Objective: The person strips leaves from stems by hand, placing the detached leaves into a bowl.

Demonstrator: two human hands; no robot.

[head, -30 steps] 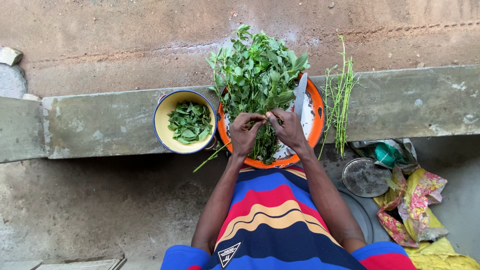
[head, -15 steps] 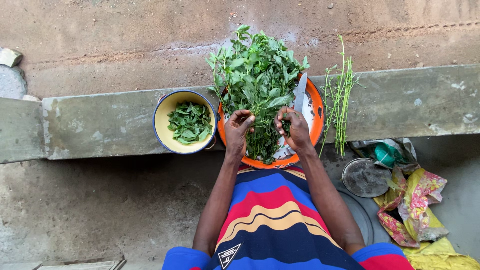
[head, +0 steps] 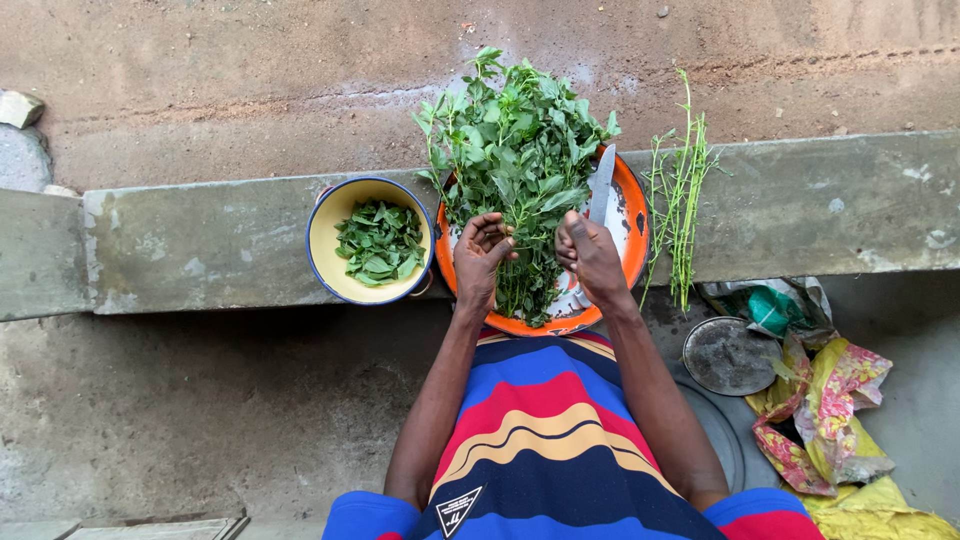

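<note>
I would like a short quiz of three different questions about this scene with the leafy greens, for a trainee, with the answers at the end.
1. True or false: the knife lies on the orange-rimmed tray.
2. Which holds only loose picked leaves? A) the yellow bowl B) the grey round lid C) the concrete ledge
3. Fill in: the bare stalks lie on the ledge to the ____ of the tray.

Key:
1. True. It rests beside the leafy bunch, which the left hand and right hand work at.
2. A.
3. Right.
</note>
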